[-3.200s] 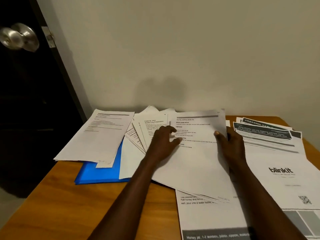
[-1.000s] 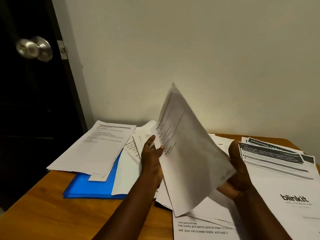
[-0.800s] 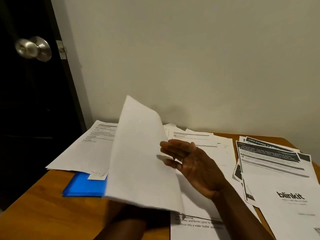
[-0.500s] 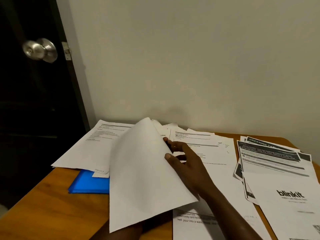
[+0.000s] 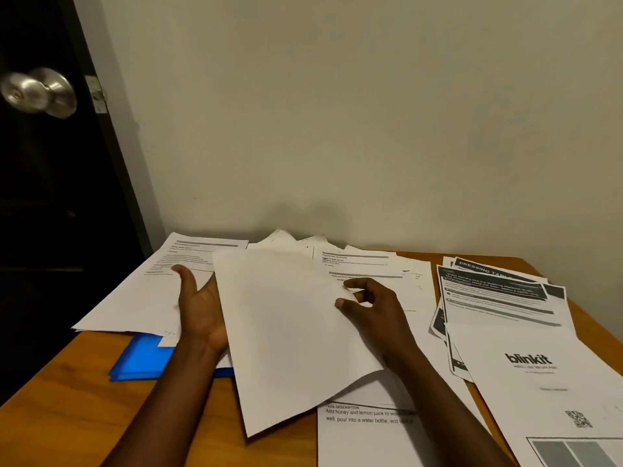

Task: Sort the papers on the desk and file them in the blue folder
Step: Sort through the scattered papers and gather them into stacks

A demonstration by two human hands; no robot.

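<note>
A blank-side-up white sheet (image 5: 286,328) is held low over the desk's middle, tilted. My left hand (image 5: 199,311) lies palm up under its left edge, thumb raised clear of the paper, fingers hidden beneath. My right hand (image 5: 374,308) has curled fingers at the sheet's right edge, thumb and forefinger pinching it. The blue folder (image 5: 141,362) lies flat at the left, mostly covered by a printed sheet (image 5: 158,291). More printed papers (image 5: 367,267) lie fanned behind the held sheet.
The wooden desk (image 5: 67,416) stands against a pale wall. At the right lies a pile with dark-banded sheets (image 5: 499,291) and a "blinkit" page (image 5: 539,372). A task-description page (image 5: 371,433) lies at the front. A dark door with a metal knob (image 5: 37,92) stands left.
The top sheet was lifted off the middle pile, flipped leftward to its blank side and lowered. My left hand has come out at its left edge; my right hand has moved to its right edge.
</note>
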